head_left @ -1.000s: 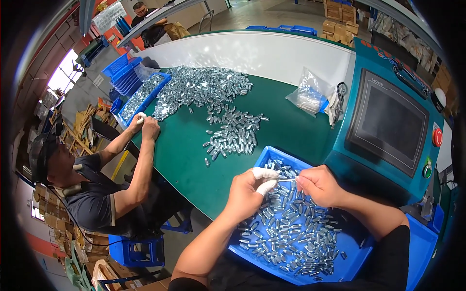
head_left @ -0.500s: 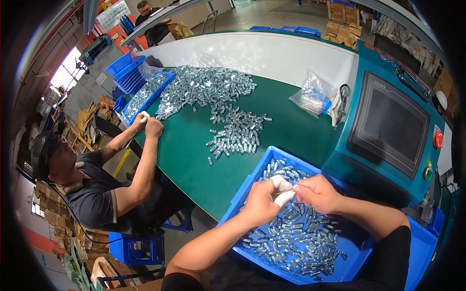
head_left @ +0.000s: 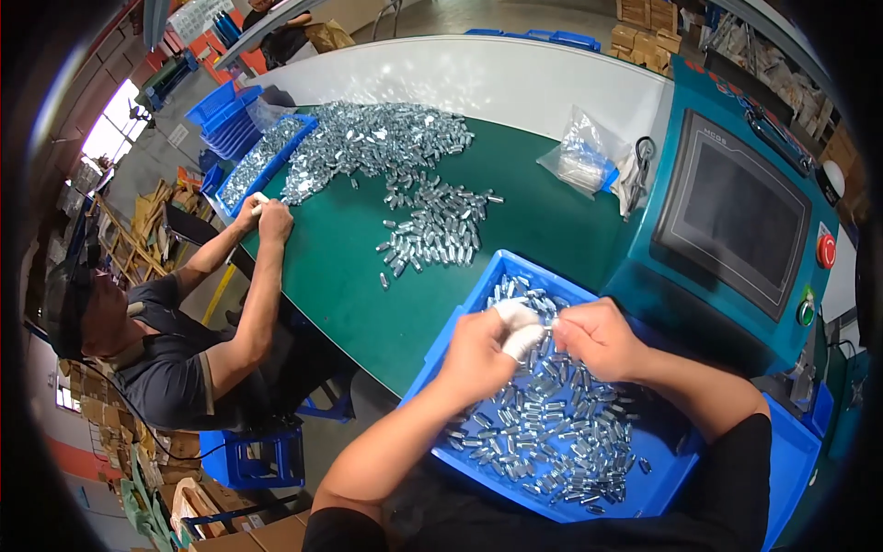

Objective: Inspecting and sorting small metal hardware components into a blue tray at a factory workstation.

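Over a blue tray (head_left: 659, 501) of small shiny metal cylinders (head_left: 575, 432), my two hands meet fingertip to fingertip. White covers wrap the thumb and forefinger of my left hand (head_left: 486, 354), which are closed toward each other. My right hand (head_left: 600, 340) pinches from the other side, its fingers curled in. A tiny bright metal piece (head_left: 550, 326) shows between the fingertips; most of it is hidden, so its exact shape cannot be told.
A loose group of metal cylinders (head_left: 432, 225) and a larger heap (head_left: 368, 147) lie on the green table (head_left: 340, 285). At left a co-worker (head_left: 166, 340) sits by a filled blue tray (head_left: 267, 166). A teal machine with a screen (head_left: 736, 212) stands right, beside a plastic bag (head_left: 581, 156).
The whole view has shifted slightly, so the scene sits higher and further left. My hands stay together over the tray, with a little more of the metal piece showing between the fingertips.
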